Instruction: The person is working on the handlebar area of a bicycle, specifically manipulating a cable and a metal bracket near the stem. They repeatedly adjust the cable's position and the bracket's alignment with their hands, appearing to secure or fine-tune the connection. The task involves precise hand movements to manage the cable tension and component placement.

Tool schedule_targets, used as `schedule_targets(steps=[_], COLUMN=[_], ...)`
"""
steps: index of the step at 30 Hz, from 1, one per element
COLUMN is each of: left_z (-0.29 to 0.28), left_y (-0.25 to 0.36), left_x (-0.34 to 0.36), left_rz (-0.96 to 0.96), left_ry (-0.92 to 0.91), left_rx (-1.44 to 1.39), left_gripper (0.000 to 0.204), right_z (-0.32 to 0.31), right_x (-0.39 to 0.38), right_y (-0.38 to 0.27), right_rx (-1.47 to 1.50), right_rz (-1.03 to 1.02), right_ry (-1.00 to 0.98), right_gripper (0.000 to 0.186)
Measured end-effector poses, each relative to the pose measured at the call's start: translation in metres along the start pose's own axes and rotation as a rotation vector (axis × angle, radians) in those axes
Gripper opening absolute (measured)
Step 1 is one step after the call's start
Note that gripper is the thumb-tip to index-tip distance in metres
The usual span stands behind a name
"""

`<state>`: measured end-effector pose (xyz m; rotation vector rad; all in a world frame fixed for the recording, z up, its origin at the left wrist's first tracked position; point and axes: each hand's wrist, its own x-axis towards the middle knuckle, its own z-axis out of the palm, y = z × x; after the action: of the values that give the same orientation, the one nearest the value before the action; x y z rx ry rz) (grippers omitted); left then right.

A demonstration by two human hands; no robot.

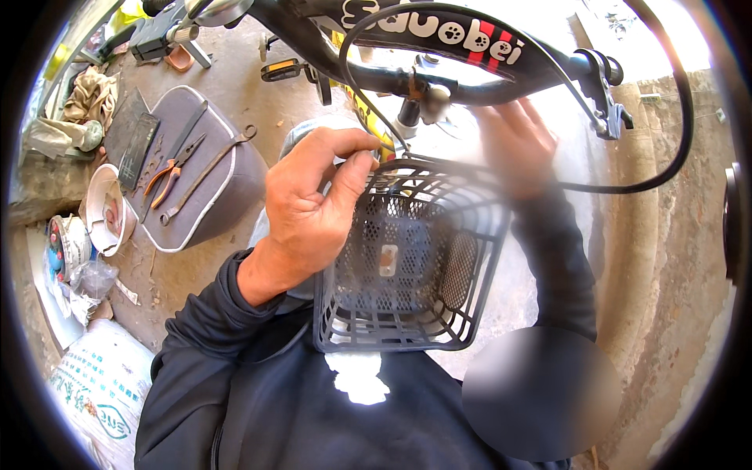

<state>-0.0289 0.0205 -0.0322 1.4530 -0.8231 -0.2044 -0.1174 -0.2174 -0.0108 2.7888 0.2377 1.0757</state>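
Mounting basket (415,283): likely step
Left hand (309,207): pinched, contents unclear
Right hand (515,149): blurred, can't tell
Rim (398,347): likely needs steadying next

The left hand (307,205) pinches beside the black basket (407,345), the blurred right hand (515,150) near the handlebar (489,93).

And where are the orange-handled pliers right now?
In the head view, the pliers lie on the grey padded block, left of the left hand, beside the long wrench.
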Motion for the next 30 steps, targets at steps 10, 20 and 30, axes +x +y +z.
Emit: schedule_targets(steps=[10, 20, 30], left_z=[0.001, 0.001, 0.001], left_y=[-0.004, -0.002, -0.002], left_x=[0.001, -0.001, -0.001], left_rz=[0.032, -0.026, -0.018], left_ry=[0.011, 0.000, -0.006], left_rx=[-0.023, -0.057, -0.063], left_gripper=[0.011, 0.011, 0.012], right_z=[-0.016, -0.050, -0.058], right_x=[0.006, 0.002, 0.004], right_y=[-0.001, -0.010, -0.018], right_rx=[-0.071, -0.041, 0.083], right_rz=[-0.024, -0.086, -0.009], right_ry=[-0.011, -0.116, -0.174], right_gripper=[0.027, 0.043, 0.042])
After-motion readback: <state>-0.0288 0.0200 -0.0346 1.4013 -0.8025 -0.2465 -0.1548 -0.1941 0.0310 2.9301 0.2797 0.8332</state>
